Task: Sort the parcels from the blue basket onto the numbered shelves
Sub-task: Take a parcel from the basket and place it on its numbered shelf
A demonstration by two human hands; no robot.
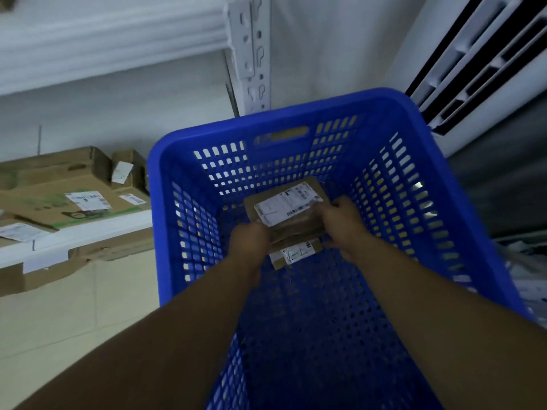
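Reaching into the blue basket [296, 116], my left hand [251, 238] and right hand [340, 220] each grip an edge of a flat cardboard parcel [284, 208], label up, low near the far wall. From the head camera, I see one more small parcel [296, 253] beneath it on the basket floor; nothing else shows inside. Several labelled boxes [74, 196] lie on the white shelf [97, 229] at left, though I cannot read any shelf numbers. My judgement: sorting is nearly finished, with two parcels left.
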